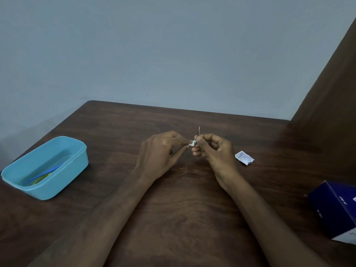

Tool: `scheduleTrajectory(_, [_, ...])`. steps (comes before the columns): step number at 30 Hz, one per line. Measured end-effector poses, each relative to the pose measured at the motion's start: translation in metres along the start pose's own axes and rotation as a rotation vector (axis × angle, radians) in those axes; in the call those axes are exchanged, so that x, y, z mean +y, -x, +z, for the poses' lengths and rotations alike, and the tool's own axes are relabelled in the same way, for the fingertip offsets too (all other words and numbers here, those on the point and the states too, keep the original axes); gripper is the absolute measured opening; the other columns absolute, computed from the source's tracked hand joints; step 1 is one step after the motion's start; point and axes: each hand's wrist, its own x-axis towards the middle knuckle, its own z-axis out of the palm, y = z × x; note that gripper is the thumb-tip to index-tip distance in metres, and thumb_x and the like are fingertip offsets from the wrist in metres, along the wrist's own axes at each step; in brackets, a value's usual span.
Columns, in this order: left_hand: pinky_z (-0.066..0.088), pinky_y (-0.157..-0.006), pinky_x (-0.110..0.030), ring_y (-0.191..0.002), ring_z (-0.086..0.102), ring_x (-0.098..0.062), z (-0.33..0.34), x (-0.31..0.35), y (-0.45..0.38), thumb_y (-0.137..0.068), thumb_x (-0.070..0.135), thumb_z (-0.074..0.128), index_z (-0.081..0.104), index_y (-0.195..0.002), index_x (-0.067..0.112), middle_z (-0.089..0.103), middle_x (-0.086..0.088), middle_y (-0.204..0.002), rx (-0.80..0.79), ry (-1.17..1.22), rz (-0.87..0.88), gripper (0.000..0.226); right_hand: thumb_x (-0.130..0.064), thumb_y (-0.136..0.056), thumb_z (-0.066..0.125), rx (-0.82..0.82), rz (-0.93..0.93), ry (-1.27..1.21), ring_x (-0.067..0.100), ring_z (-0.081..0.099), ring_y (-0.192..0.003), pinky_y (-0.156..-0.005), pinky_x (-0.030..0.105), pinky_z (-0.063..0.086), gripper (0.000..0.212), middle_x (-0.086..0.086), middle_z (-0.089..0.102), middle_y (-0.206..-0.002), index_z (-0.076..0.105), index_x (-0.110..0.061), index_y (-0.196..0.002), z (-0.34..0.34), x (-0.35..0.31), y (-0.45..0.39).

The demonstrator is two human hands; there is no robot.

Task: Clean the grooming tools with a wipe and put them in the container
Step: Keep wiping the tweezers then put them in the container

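From the head view, the person works over the middle of the brown table (183, 199); the right hand (213, 151) pinches a thin metal grooming tool (199, 130) between thumb and curled fingers, its slim tip standing upright above the knuckles; the left hand (159, 153) pinches a small white wipe (191, 144) against the tool's lower part, so the two hands nearly meet there. I judge this tool to be mid-cleaning, not yet ready to put away; what kind of tool it is I cannot tell. Near the table's left edge sits the blue container (76, 151), well apart from the hands; blue and yellowish tools (43, 175) already lie inside, so some of the job looks done. A torn wipe sachet (244, 157) lies just right of the right hand; a dark blue box (335, 211) stands at the right edge; no other loose tools show on the table, so this may be the last.
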Motion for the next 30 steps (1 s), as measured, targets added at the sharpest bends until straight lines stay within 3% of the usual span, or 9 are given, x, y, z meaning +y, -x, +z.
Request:
scheduleTrajectory(5, [0.055,-0.058,-0.033,-0.074,0.067,-0.004,0.001,0.001,0.000,-0.099,0.035,0.075,0.082,-0.112,0.038,0.076,0.020,-0.105,0.012,0.008,0.018,0.014,-0.008,-0.099,0.073,0.074,-0.004,-0.060,0.016,0.073,-0.071,-0.068,0.027,0.062,0.008,0.012,0.077,-0.080,0.076,-0.001,-0.100,-0.004,-0.003,-0.003])
scheduleTrajectory(10, [0.056,-0.060,-0.032,-0.075,0.068,-0.005,0.000,0.000,0.001,-0.100,0.036,0.073,0.081,-0.111,0.036,0.075,0.019,-0.108,-0.002,0.017,0.015,0.014,-0.008,-0.099,0.072,-0.031,0.026,-0.022,0.020,0.075,-0.073,-0.070,0.027,0.063,0.009,0.016,0.078,-0.083,0.076,0.000,-0.099,0.005,0.000,0.005])
scheduleTrajectory(15, [0.053,-0.058,-0.030,-0.070,0.066,-0.003,0.001,0.001,0.000,-0.100,0.039,0.073,0.081,-0.109,0.040,0.075,0.021,-0.106,0.009,0.011,-0.009,0.013,-0.007,-0.099,0.073,0.082,0.004,-0.084,0.017,0.073,-0.071,-0.067,0.027,0.062,0.005,0.011,0.076,-0.081,0.075,-0.003,-0.098,0.000,-0.003,-0.001])
scheduleTrajectory(19, [0.052,-0.057,-0.028,-0.066,0.063,-0.004,0.000,0.002,0.001,-0.099,0.036,0.074,0.081,-0.108,0.038,0.075,0.020,-0.106,0.011,0.020,0.008,0.012,-0.007,-0.098,0.073,-0.007,0.045,-0.045,0.020,0.074,-0.071,-0.068,0.028,0.062,0.008,0.016,0.077,-0.084,0.075,0.001,-0.099,0.006,0.000,0.005])
scheduleTrajectory(23, [0.048,-0.056,-0.023,-0.061,0.059,-0.004,0.000,0.002,-0.001,-0.099,0.039,0.074,0.081,-0.108,0.041,0.075,0.022,-0.106,0.005,0.003,-0.006,0.012,-0.007,-0.099,0.072,0.112,0.015,-0.092,0.016,0.073,-0.070,-0.067,0.027,0.062,0.006,0.012,0.076,-0.081,0.075,-0.002,-0.097,0.002,-0.003,0.000])
scheduleTrajectory(30, [0.044,-0.057,-0.017,-0.063,0.057,-0.002,-0.001,0.002,0.000,-0.099,0.034,0.076,0.082,-0.110,0.036,0.075,0.020,-0.106,0.028,0.020,0.032,0.013,-0.007,-0.099,0.072,0.012,0.036,-0.048,0.019,0.074,-0.071,-0.069,0.028,0.062,0.007,0.013,0.078,-0.083,0.076,-0.002,-0.097,0.007,-0.003,0.005])
